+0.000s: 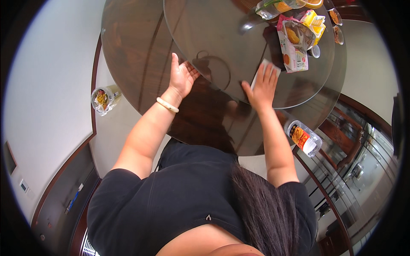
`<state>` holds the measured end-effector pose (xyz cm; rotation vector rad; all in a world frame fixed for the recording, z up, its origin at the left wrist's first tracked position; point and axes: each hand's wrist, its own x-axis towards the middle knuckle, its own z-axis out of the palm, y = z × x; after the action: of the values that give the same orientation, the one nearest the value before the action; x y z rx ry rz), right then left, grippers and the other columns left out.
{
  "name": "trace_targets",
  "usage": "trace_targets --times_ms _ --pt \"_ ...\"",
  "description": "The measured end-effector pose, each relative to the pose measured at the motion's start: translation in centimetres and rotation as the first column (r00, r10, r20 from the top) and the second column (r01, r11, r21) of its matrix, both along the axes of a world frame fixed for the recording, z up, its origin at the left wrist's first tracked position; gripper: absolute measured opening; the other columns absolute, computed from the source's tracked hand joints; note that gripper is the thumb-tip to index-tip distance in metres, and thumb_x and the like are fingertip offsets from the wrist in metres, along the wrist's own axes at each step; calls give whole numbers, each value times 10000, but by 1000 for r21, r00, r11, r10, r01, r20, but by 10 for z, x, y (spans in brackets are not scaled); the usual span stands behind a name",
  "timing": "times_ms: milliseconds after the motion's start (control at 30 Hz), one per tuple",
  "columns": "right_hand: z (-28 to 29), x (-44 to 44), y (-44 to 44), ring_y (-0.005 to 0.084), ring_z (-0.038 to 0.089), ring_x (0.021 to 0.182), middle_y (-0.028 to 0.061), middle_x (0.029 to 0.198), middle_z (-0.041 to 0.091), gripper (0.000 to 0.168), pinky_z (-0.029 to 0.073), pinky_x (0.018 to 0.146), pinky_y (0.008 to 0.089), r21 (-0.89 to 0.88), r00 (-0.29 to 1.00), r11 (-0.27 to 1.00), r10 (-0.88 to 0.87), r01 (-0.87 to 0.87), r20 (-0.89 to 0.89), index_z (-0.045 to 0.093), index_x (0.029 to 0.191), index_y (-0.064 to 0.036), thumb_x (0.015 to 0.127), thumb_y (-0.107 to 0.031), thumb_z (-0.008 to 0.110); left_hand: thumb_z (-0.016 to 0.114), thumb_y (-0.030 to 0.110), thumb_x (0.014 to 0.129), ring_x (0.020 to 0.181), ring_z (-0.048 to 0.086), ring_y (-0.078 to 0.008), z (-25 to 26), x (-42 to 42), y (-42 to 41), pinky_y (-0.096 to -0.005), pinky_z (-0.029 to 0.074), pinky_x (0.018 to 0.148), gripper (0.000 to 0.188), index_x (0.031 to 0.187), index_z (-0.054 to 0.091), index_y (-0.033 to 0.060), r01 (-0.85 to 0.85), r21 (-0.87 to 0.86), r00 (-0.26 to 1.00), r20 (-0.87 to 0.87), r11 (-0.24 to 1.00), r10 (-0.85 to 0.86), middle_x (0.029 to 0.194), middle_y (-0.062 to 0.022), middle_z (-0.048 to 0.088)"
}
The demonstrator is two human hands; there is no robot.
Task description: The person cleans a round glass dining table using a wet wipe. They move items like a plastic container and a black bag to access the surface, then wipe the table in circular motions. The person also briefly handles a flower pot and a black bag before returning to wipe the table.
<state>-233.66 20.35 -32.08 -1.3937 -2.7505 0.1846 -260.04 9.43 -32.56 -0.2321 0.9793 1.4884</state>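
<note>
My right hand [264, 84] lies flat with its fingers over a folded white cloth or tissue [266, 65], pressed on the raised glass turntable [221, 38] of a round table. The cloth shows past my fingertips and beside my index finger. My left hand [184, 76] is at the turntable's left edge, palm turned up, thumb apart, with nothing in it; its fingertips are at the rim. A pale bangle [167, 105] is on my left wrist. Under the turntable is the wider glass-covered tabletop [128, 48] of dark wood.
On the turntable's right stand a pink and white food box [293, 59], a clear bag with a pastry [292, 35], a yellow carton [312, 20] and a small lidded cup [315, 51]. A clear labelled jar [304, 138] stands near my right forearm. A lined bin [102, 100] is at the left.
</note>
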Motion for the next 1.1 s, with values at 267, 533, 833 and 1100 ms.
trace_targets --times_ms 267,533,833,1100 --pt "-21 -113 65 332 90 1439 189 1545 148 973 50 1162 458 118 982 993 26 -4 -189 208 1466 -20 810 -685 481 290 760 856 1164 470 -264 1 38 -1 -395 324 1059 904 1275 428 -29 -36 -11 999 -20 999 35 1272 -147 497" --pt "19 -58 -59 273 58 1455 136 1565 108 963 46 1174 414 -159 958 946 273 -283 -87 162 1492 -58 813 -651 500 291 758 853 1265 400 -309 7 35 -1 -445 274 1101 922 1360 333 -11 -102 -20 981 166 995 104 1377 -169 410" --pt "-13 132 -17 357 173 1421 217 1524 203 1000 117 1149 477 161 986 977 -126 142 -106 206 1457 31 824 -719 396 286 734 872 1144 494 -302 5 -22 16 -417 333 1064 889 1229 471 -59 -115 -33 993 21 993 115 1219 -185 543" --pt "-2 -52 -111 300 128 1442 167 1542 184 1004 76 1169 421 -99 994 992 67 -76 -90 232 1466 -20 766 -662 557 263 758 863 1211 459 -254 5 32 8 -375 324 1072 924 1285 434 -47 -60 43 998 19 997 59 1302 -147 501"
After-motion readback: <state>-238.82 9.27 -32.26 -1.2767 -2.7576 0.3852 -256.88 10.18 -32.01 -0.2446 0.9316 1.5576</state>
